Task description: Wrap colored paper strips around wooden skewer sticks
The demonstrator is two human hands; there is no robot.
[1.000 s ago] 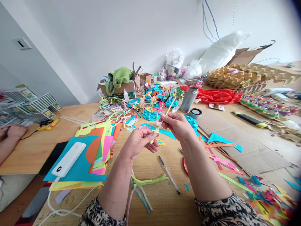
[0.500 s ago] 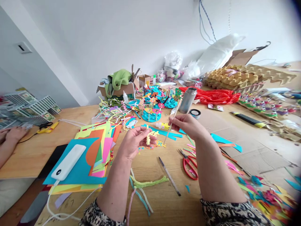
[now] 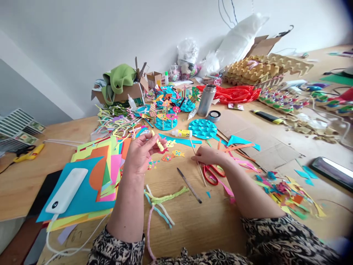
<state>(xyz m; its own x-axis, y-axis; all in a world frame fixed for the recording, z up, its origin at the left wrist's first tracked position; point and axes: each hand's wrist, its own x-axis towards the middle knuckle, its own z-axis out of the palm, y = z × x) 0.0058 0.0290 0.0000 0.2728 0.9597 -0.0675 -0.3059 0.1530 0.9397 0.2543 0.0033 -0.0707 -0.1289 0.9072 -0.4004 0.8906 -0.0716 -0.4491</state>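
My left hand (image 3: 139,152) pinches a pale yellow pipe cleaner (image 3: 159,143) wound into a tight coil, its straight end sticking up. My right hand (image 3: 206,155) is low over the table with its fingers closed on a thin wooden stick (image 3: 203,177), which slants beside the red-handled scissors (image 3: 213,183). Between the hands lie paper fish, among them a yellow spotted fish (image 3: 178,153) and an orange fish (image 3: 167,158). A pen (image 3: 189,185) and a few loose pipe cleaners (image 3: 171,195) rest nearer to me.
Coloured paper (image 3: 93,162) with a white power bank (image 3: 67,190) is at left. Behind the hands are a glue bottle (image 3: 182,133), a blue scalloped disc (image 3: 202,129), a metal flask (image 3: 206,101) and finished fish decorations (image 3: 165,124). Paper scraps (image 3: 284,189) and a cutter (image 3: 267,116) lie right.
My right hand has come down toward the scissors with the stick, which was held upright before. My left hand still holds the coiled pipe cleaner. The view has turned somewhat to the right.
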